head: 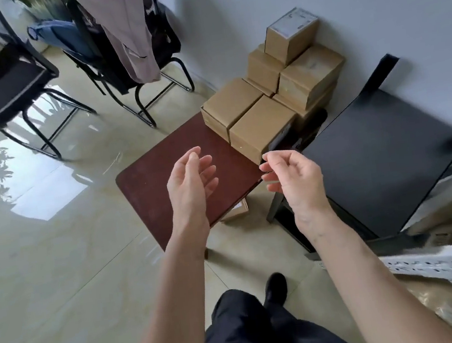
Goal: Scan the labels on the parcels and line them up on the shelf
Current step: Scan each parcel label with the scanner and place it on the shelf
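Note:
Several brown cardboard parcels [265, 126] are stacked on the far end of a dark red-brown table [164, 184], against the wall. The top parcel [292, 35] carries a white label. A dark handheld device, perhaps the scanner [282, 138], leans beside the nearest parcel. My left hand [192, 181] hovers over the table with relaxed fingers and holds nothing. My right hand [293, 174] hangs just off the table's right edge, fingers loosely curled and empty, close to the nearest parcel. A black shelf board [382, 157] lies to the right.
Two black chairs [9, 84] stand at the back left, one draped with a garment [128, 35] and a blue bag. A white perforated shelf frame [444, 267] is at the lower right. A small box [237, 211] lies on the floor under the table. The floor is glossy tile.

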